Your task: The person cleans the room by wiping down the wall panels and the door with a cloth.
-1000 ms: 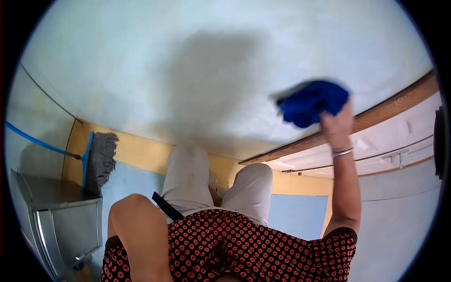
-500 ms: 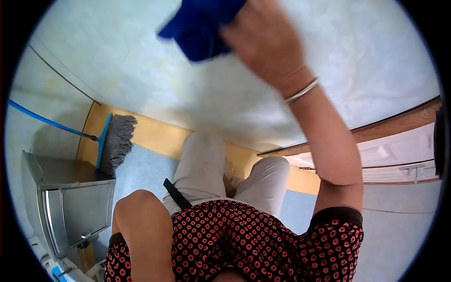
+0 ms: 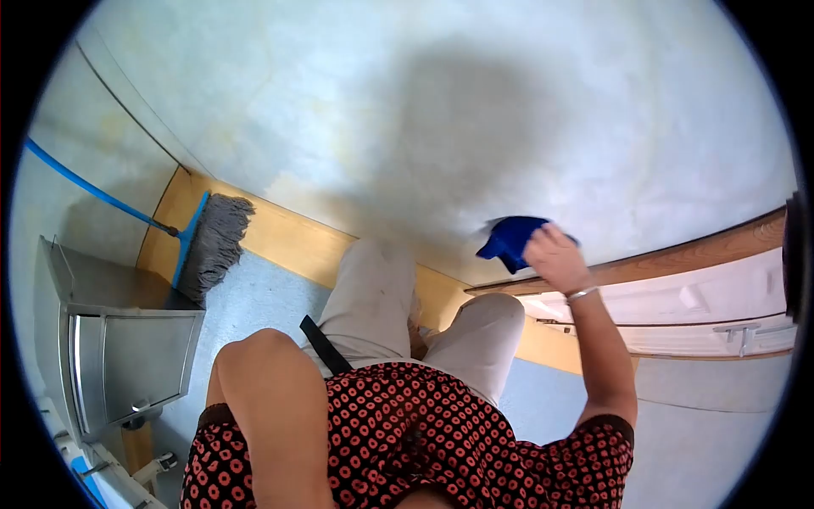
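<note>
Right hand (image 3: 555,254) gripped a blue cloth (image 3: 510,242) low on the pale wall (image 3: 280,93)

A metal cabinet (image 3: 148,356) stood at the lower left, its front door closed and fitted with a small handle (image 3: 140,407); whatever it held was hidden. Beside its base, a few white and blue items crowded the edge of the view, too cut off to make out.

The wall, mottled in light blue and faint yellow, filled the upper part of the scene, and a broad soft shadow (image 3: 479,110) fell across it. A yellow band (image 3: 297,222) ran along its foot, next to a light blue floor (image 3: 263,293). In the corner on the left, a grey mop head (image 3: 219,242) on a blue handle (image 3: 93,185) overlapped the cabinet's far edge in the view. On the right, a wooden strip (image 3: 704,250) bordered the wall, with a white panelled door (image 3: 636,305) beyond it.

The cloth was bunched in the right hand's fingers, near the wooden strip; whether all of it touched the wall could not be told. A bracelet (image 3: 582,293) circled that wrist. The left arm (image 3: 271,390) was bent close to the patterned shirt (image 3: 407,424), its hand out of view, so its state could not be told.
</note>
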`<control>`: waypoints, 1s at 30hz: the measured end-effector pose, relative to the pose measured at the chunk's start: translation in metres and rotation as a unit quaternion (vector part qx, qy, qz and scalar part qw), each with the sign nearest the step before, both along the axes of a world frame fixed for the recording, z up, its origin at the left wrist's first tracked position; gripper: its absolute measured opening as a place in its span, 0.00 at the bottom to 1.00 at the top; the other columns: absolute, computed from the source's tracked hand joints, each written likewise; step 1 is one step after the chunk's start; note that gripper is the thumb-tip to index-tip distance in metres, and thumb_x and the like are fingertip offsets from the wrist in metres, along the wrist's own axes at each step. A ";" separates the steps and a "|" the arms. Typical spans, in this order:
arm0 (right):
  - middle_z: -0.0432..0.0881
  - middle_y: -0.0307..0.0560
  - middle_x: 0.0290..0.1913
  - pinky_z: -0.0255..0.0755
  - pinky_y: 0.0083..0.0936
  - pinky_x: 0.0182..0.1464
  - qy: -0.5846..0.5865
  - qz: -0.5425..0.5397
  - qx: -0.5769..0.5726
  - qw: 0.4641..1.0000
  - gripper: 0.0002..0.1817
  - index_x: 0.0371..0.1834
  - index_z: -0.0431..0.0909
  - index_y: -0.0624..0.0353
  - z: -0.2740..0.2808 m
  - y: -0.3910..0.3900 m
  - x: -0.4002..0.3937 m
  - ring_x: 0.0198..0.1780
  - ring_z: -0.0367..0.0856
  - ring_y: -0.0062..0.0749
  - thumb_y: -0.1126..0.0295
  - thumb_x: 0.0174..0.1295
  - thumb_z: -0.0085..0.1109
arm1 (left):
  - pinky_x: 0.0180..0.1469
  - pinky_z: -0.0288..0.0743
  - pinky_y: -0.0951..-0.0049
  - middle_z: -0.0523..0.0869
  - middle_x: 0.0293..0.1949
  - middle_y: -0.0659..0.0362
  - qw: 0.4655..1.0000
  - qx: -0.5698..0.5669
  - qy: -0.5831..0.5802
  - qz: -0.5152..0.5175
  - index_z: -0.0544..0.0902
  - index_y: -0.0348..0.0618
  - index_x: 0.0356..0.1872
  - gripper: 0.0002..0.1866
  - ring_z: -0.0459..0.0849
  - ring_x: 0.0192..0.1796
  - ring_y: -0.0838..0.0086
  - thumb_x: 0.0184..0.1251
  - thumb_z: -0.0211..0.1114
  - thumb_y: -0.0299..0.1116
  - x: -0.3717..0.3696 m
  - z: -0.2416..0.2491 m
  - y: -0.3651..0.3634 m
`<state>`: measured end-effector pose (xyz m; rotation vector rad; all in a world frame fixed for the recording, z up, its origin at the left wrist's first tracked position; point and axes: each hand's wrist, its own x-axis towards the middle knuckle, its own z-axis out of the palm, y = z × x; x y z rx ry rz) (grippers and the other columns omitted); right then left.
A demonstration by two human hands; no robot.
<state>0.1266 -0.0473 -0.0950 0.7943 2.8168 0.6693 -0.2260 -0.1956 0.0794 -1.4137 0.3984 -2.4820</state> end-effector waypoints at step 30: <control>0.75 0.42 0.39 0.61 0.34 0.62 -0.089 0.111 -0.037 0.989 0.06 0.27 0.78 0.57 -0.045 0.043 -0.096 0.51 0.71 0.38 0.69 0.48 0.53 | 0.53 0.68 0.63 0.77 0.43 0.59 0.566 -0.582 0.567 0.140 0.80 0.45 0.29 0.07 0.74 0.50 0.65 0.48 0.63 0.34 -0.008 -0.336 0.083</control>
